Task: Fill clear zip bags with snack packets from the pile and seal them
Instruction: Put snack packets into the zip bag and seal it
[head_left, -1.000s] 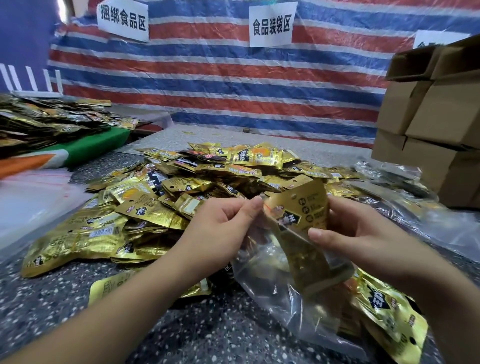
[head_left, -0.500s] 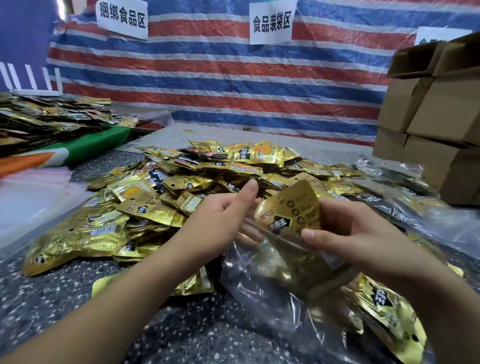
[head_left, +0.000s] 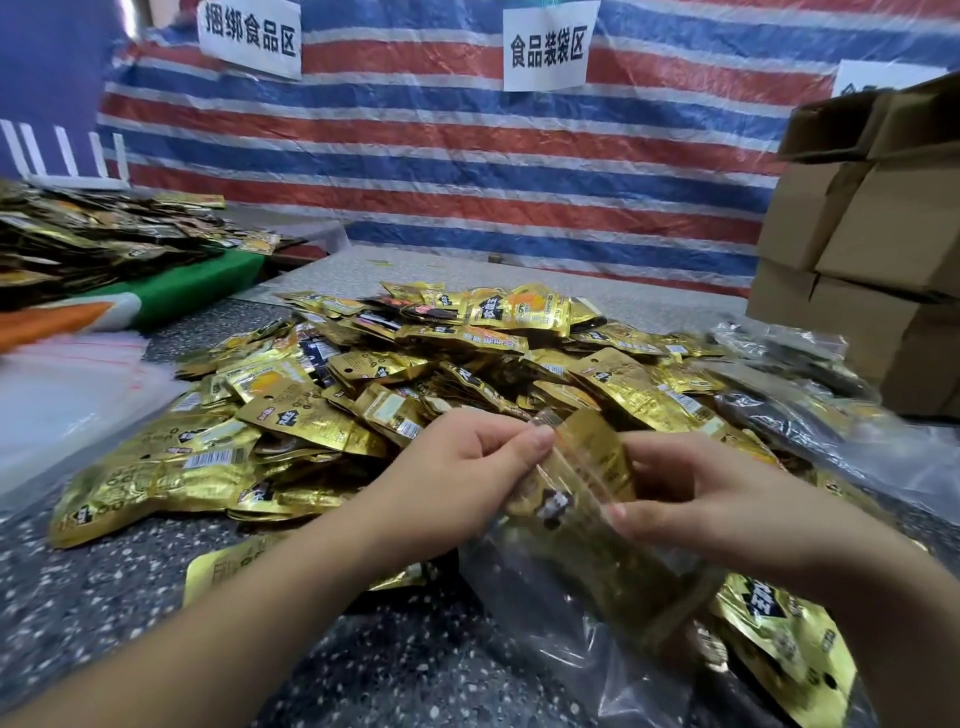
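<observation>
A dark speckled stone tabletop (head_left: 130, 597) runs back to a red, white and blue striped tarpaulin (head_left: 441, 156) hung with white paper signs (head_left: 545, 49). Both forearms reach in from the near edge, wrists close together. The left hand (head_left: 457, 483) pinches the top edge of a clear plastic zip bag (head_left: 582, 571) between thumb and forefinger; the right hand (head_left: 696, 499), fingers curled, grips the bag's opposite edge. Inside the bag lie gold foil snack packets (head_left: 587, 467), the top one just below the mouth. Beyond both hands spreads the heap of loose gold snack packets (head_left: 363, 389). Far right of the right hand stand brown cardboard boxes (head_left: 857, 234).
</observation>
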